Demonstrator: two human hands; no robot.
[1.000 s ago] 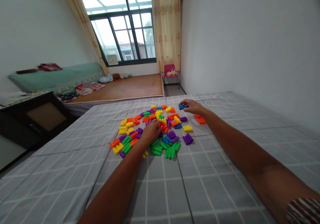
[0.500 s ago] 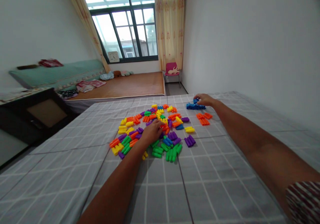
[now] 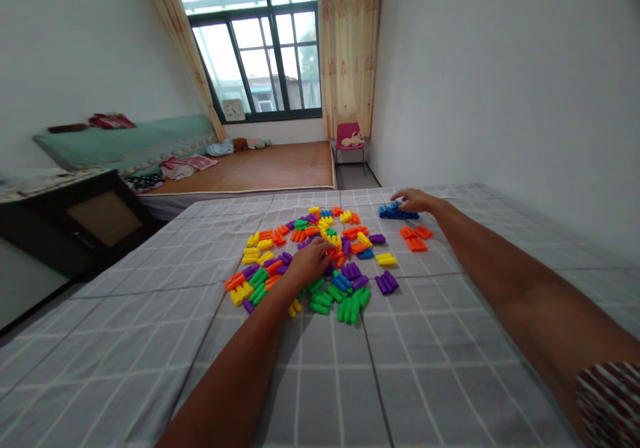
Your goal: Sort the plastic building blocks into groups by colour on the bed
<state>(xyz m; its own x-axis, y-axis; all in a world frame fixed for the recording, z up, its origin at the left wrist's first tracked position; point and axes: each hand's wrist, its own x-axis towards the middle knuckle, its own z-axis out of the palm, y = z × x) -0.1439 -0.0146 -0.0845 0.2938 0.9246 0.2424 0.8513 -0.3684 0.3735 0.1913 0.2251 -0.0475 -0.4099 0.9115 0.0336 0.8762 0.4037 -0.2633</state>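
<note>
Blue blocks (image 3: 390,213) lie heaped on the checked cloth (image 3: 320,395), near the orange blocks (image 3: 416,240). Your right hand (image 3: 419,201) is at them, its grip seemingly released, though distance blurs it; keep those fingertips light against toppling. Your left hand (image 3: 311,263) rests in the mixed pile (image 3: 349,309); whether its grip has a block, you cannot tell.

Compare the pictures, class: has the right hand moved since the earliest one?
Yes. The right hand has moved to the person's right: judged against the pink chair, it now sits farther to the right than before.
</note>
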